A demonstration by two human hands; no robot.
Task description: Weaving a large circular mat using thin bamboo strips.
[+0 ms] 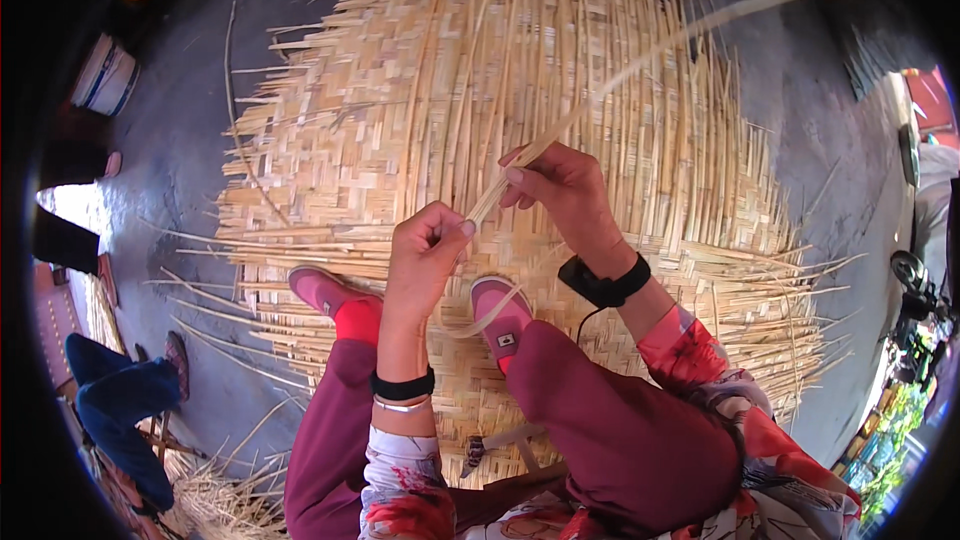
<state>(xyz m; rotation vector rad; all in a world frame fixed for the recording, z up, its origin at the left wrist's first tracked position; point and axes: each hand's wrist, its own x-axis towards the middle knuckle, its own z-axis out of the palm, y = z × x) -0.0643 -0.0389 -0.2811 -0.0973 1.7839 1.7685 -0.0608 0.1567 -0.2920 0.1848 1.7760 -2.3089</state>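
A pale, flat bamboo strip (640, 62) is stretched between my two hands. My left hand (427, 248) pinches it between thumb and fingers, and my right hand (565, 195) grips it a little farther up. Beyond the right hand the strip runs out to the far right; its other part curls down beside my shoe. Between the hands it looks split into thin layers. Below lies a large woven bamboo mat (340, 155), with many strip ends sticking out around its edge and loose strips lying lengthwise over its middle.
My pink shoes (508, 315) stand on the mat. A white bucket (105, 78) is at the far left on the grey floor (180, 180). Another person's legs in blue jeans (125, 405) show at the lower left, near a heap of loose strips (215, 500).
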